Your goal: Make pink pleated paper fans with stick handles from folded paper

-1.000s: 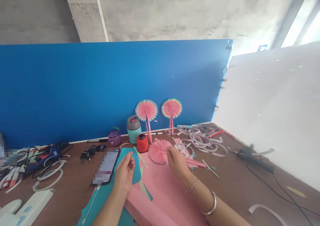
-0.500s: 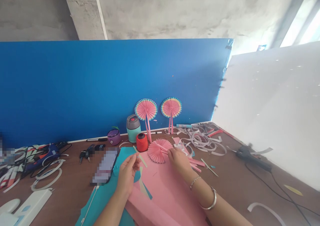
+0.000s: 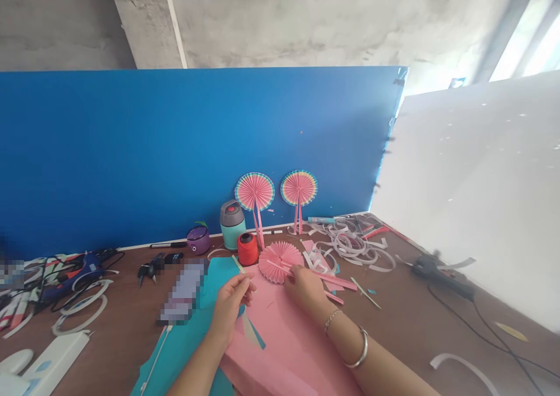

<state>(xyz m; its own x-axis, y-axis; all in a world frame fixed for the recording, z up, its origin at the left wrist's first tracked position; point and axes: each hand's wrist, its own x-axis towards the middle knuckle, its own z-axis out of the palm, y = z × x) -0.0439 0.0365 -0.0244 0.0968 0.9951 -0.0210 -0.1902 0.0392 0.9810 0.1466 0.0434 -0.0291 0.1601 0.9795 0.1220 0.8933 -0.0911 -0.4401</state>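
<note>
A round pleated pink paper fan (image 3: 279, 256) lies on the table at the top of a large pink paper sheet (image 3: 297, 337). My right hand (image 3: 304, 288) is closed at the fan's lower right edge, pinching a narrow pink paper strip (image 3: 336, 280) that runs off to the right. My left hand (image 3: 231, 302) hovers over the left of the pink sheet, fingers pressed together; whatever they may hold is too small to name. Cream and teal paper pieces (image 3: 252, 330) lie beside it. Teal paper (image 3: 175, 355) extends under the pink sheet on the left.
Two finished fans (image 3: 255, 192) lean against the blue partition (image 3: 131, 151). Near them stand a teal flask (image 3: 233, 227), a red container (image 3: 248, 249) and a purple pot (image 3: 198, 239). White strips (image 3: 350, 241) are heaped at right. A phone (image 3: 184, 291), keys and a power strip lie around.
My right hand has shifted slightly left and down along the fan's edge with the pink strip. My left hand has moved slightly right and down.
</note>
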